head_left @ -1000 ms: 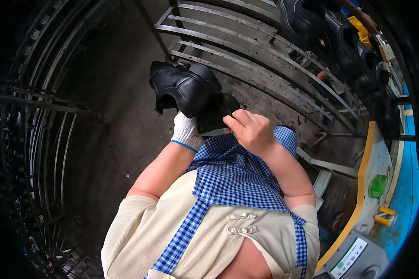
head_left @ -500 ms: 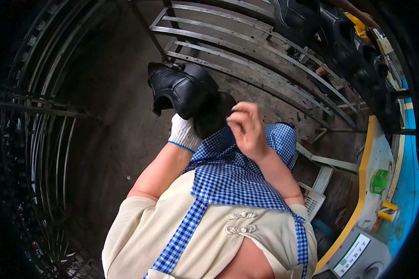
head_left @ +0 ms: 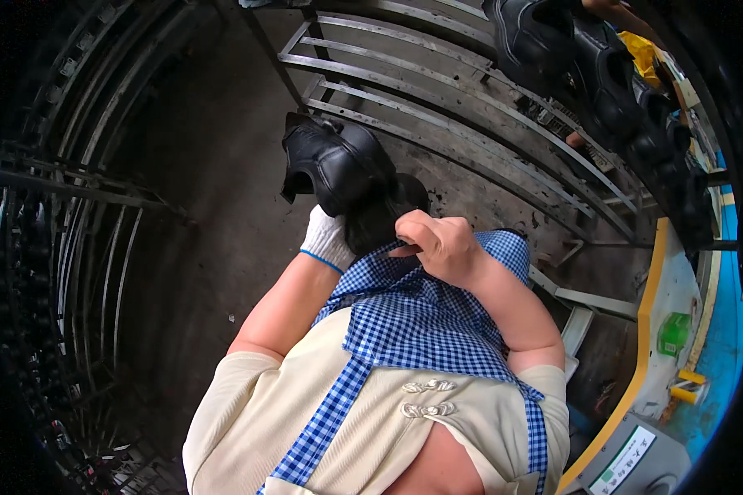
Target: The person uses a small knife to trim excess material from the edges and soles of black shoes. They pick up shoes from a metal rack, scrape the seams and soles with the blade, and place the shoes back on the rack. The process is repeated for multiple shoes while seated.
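Observation:
A black leather shoe (head_left: 351, 165) is held up in front of my lap, its opening facing left. My left hand (head_left: 328, 238), in a white knit glove with a blue cuff edge, grips it from below; the glove's fingers are hidden behind the shoe. A darker black part of the shoe extends to the right, toward my bare right hand (head_left: 442, 246). That hand is closed, with thumb and fingers pinched at the lower right edge of the shoe. Whatever lies between those fingertips is too small to make out.
A metal rack with long bars (head_left: 470, 103) stands ahead. Several black shoes (head_left: 611, 91) line the upper right. Dark racks (head_left: 82, 198) fill the left side. At right are a yellow-edged panel (head_left: 648, 330), a green object (head_left: 674, 333) and a grey machine (head_left: 640, 462).
The shoe and my gloved left hand have shifted slightly right. My right hand has lowered, and its fingers have come together at the shoe's edge.

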A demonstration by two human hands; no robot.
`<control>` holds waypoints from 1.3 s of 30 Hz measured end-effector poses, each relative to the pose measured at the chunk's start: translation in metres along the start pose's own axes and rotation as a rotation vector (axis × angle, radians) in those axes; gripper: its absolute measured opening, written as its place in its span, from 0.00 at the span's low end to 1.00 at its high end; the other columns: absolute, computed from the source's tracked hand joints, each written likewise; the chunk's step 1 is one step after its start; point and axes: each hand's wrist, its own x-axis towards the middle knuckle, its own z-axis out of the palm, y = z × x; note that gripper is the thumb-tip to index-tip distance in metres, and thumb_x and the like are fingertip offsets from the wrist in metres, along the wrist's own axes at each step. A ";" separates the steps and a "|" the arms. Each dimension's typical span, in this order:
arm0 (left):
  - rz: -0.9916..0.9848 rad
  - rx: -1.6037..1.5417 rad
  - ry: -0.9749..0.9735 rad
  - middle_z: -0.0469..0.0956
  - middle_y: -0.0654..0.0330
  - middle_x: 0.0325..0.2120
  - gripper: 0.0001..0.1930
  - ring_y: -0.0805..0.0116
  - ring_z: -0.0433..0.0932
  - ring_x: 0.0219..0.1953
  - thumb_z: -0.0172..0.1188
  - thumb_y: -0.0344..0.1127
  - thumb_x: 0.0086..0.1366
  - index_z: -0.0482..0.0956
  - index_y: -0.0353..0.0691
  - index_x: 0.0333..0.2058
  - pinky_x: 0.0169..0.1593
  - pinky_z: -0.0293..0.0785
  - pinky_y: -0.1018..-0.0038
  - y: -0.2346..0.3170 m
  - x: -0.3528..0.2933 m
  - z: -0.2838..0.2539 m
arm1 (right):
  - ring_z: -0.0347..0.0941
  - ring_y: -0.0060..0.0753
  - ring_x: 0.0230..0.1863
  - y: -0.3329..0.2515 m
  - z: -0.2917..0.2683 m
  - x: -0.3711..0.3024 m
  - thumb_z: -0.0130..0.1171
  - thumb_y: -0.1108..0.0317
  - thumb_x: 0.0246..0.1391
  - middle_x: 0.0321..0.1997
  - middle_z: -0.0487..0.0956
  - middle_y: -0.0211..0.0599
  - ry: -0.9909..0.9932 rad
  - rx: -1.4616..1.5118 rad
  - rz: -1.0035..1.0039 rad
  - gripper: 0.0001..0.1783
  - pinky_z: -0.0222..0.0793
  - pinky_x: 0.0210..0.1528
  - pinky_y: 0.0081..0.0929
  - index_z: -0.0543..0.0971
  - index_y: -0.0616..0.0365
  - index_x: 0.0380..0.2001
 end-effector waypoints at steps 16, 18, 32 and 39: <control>1.070 1.961 0.134 0.74 0.46 0.55 0.29 0.46 0.72 0.58 0.56 0.30 0.61 0.66 0.36 0.62 0.62 0.68 0.63 0.067 0.000 -0.095 | 0.80 0.27 0.35 0.032 -0.090 -0.082 0.65 0.74 0.54 0.34 0.82 0.37 0.327 -0.054 0.754 0.07 0.74 0.38 0.24 0.81 0.65 0.35; 0.949 1.796 -0.117 0.63 0.53 0.65 0.28 0.58 0.65 0.65 0.52 0.31 0.67 0.62 0.38 0.65 0.67 0.63 0.66 0.065 0.008 -0.108 | 0.76 0.21 0.28 0.030 -0.090 -0.064 0.66 0.74 0.53 0.27 0.81 0.35 0.429 0.016 0.706 0.05 0.70 0.30 0.21 0.81 0.65 0.29; 0.803 2.151 -0.351 0.69 0.56 0.62 0.28 0.66 0.68 0.63 0.53 0.27 0.66 0.64 0.39 0.65 0.65 0.65 0.70 0.051 -0.010 -0.066 | 0.77 0.24 0.30 0.002 -0.129 0.003 0.68 0.77 0.50 0.30 0.80 0.34 0.338 0.091 0.382 0.08 0.72 0.32 0.20 0.83 0.62 0.35; 1.047 2.036 -0.400 0.75 0.56 0.41 0.22 0.57 0.75 0.42 0.57 0.30 0.54 0.73 0.43 0.50 0.46 0.72 0.64 0.049 -0.003 -0.054 | 0.81 0.29 0.32 0.001 -0.128 0.034 0.69 0.78 0.46 0.34 0.81 0.35 0.251 -0.057 0.208 0.15 0.79 0.34 0.23 0.84 0.57 0.40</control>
